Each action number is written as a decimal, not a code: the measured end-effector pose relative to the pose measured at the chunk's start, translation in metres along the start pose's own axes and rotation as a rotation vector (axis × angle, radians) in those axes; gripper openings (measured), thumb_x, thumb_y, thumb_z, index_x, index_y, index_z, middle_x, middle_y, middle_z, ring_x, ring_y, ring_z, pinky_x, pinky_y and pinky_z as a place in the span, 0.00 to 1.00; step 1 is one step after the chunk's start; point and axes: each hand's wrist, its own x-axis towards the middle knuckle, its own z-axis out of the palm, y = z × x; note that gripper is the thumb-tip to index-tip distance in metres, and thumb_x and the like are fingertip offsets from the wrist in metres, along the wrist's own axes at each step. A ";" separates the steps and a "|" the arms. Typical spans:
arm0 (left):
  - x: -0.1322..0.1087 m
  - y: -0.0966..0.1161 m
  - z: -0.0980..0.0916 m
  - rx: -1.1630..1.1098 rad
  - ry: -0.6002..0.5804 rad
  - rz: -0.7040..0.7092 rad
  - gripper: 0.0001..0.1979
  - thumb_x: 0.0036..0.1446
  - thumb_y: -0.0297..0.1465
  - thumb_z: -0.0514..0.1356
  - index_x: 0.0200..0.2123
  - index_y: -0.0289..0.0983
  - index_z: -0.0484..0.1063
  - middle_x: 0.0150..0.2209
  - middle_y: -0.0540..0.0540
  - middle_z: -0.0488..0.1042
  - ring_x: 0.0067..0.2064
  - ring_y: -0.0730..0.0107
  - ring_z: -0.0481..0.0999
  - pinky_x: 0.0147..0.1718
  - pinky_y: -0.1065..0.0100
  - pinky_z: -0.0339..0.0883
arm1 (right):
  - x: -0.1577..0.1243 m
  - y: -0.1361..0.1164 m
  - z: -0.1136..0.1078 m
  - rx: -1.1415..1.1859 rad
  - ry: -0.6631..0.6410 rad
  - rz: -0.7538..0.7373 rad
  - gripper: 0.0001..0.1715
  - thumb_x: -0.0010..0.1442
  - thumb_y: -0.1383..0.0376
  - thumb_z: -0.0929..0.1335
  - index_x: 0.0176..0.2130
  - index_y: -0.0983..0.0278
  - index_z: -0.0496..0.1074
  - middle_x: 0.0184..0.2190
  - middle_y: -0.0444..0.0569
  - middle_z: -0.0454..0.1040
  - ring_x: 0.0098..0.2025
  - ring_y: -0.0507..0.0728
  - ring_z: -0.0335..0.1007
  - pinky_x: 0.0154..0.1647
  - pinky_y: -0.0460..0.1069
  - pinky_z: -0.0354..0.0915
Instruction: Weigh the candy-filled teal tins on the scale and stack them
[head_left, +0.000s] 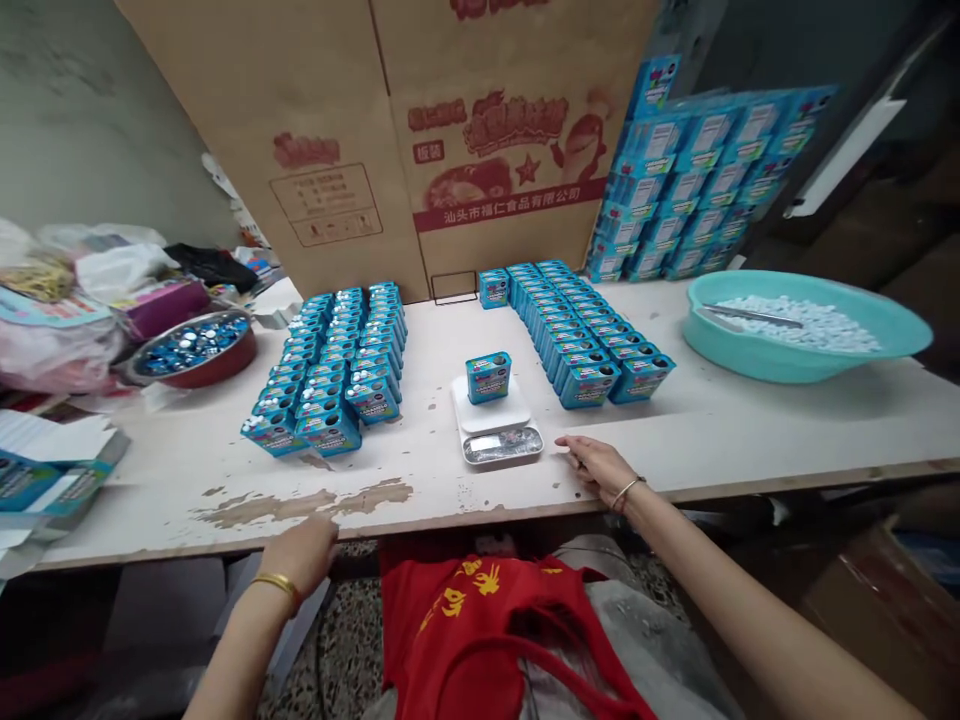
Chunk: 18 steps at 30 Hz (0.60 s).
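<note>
My left hand (300,553) is at the table's front edge, curled into a fist with its back toward me; nothing shows in it. My right hand (598,466) rests on the tabletop just right of a small white kitchen scale (495,408). Its index finger points left toward the scale without touching it, the other fingers are partly curled, and it holds nothing. One small blue printed box (488,379) stands upright on the scale's platform. Clear plastic covers the scale's dark display (503,445).
Rows of blue boxes stand at left (330,380) and right (574,335). A turquoise basin (787,362) holds white pieces and a metal utensil. A red bowl (225,370) holds shiny blue-silver pieces. Behind are a large carton (495,240) and stacked blue packs (686,185).
</note>
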 end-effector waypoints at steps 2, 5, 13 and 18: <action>0.007 0.011 -0.006 -0.049 0.175 0.022 0.12 0.59 0.31 0.49 0.37 0.36 0.72 0.40 0.39 0.74 0.43 0.55 0.74 0.38 0.62 0.64 | 0.003 -0.020 0.003 -0.063 -0.007 -0.055 0.25 0.49 0.47 0.64 0.34 0.66 0.69 0.13 0.33 0.50 0.12 0.46 0.39 0.13 0.45 0.37; 0.025 0.045 -0.004 -0.226 0.419 0.176 0.12 0.61 0.32 0.48 0.42 0.38 0.69 0.41 0.43 0.72 0.41 0.64 0.74 0.38 0.67 0.63 | 0.022 -0.067 0.015 -0.182 -0.006 -0.200 0.24 0.50 0.48 0.64 0.33 0.66 0.71 0.14 0.36 0.54 0.15 0.47 0.46 0.16 0.46 0.44; 0.066 0.089 0.045 -0.453 0.746 0.333 0.09 0.61 0.33 0.51 0.36 0.37 0.68 0.35 0.45 0.68 0.38 0.64 0.70 0.37 0.65 0.64 | 0.088 -0.148 0.056 -0.520 -0.009 -0.479 0.08 0.42 0.60 0.72 0.20 0.62 0.72 0.16 0.42 0.65 0.26 0.53 0.60 0.30 0.48 0.56; 0.070 0.090 0.054 -0.510 0.879 0.325 0.08 0.61 0.34 0.51 0.37 0.37 0.67 0.34 0.45 0.68 0.37 0.65 0.69 0.37 0.64 0.63 | 0.098 -0.146 0.056 -0.601 -0.044 -0.460 0.09 0.45 0.62 0.69 0.30 0.63 0.76 0.15 0.41 0.62 0.23 0.53 0.58 0.28 0.49 0.56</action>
